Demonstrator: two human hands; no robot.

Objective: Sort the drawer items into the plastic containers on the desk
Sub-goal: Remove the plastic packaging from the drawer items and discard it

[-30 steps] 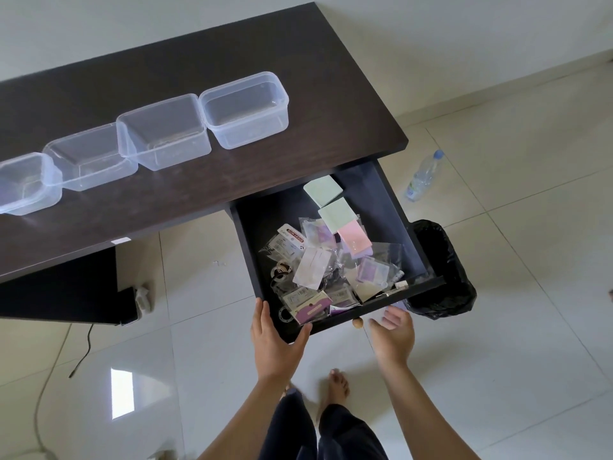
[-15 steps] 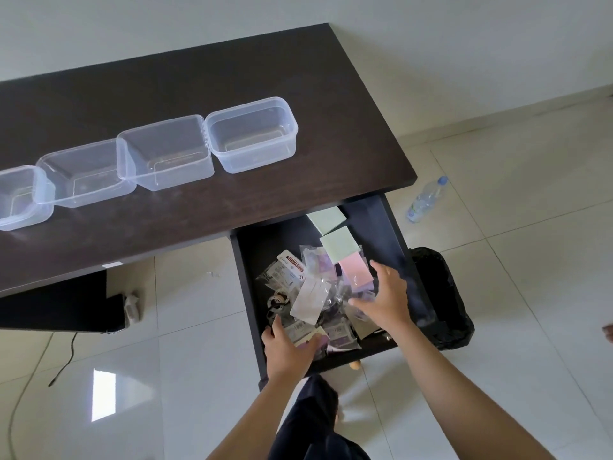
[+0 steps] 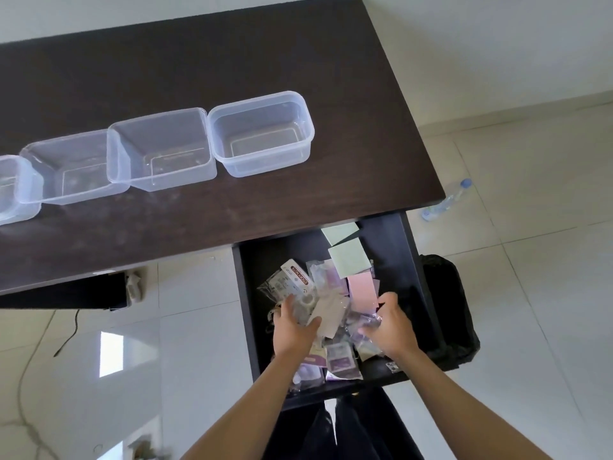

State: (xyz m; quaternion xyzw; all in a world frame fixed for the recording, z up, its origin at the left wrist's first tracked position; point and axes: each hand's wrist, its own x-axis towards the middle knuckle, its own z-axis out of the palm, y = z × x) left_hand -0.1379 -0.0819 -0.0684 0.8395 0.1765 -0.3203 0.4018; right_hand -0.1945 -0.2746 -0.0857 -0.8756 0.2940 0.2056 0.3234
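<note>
The dark drawer (image 3: 413, 260) stands pulled out below the desk's front edge. It holds a heap of small plastic packets (image 3: 341, 358), two green sticky-note pads (image 3: 349, 257) and a pink pad (image 3: 362, 291). My left hand (image 3: 295, 327) lies on the packets at the heap's left, fingers spread over a white packet (image 3: 326, 315). My right hand (image 3: 389, 325) curls its fingers around clear packets at the heap's right. Several clear plastic containers (image 3: 262, 132) stand in a row on the dark desk (image 3: 199, 71).
A black bin with a liner (image 3: 454, 310) stands on the tiled floor right of the drawer. A plastic water bottle (image 3: 446, 200) lies beyond it. A cable (image 3: 68, 336) trails on the floor at the left under the desk.
Both hands left the drawer's front edge and went into the heap. The left hand moved further in onto the packets; the right hand pulled back from the pink pad and closed on clear packets.
</note>
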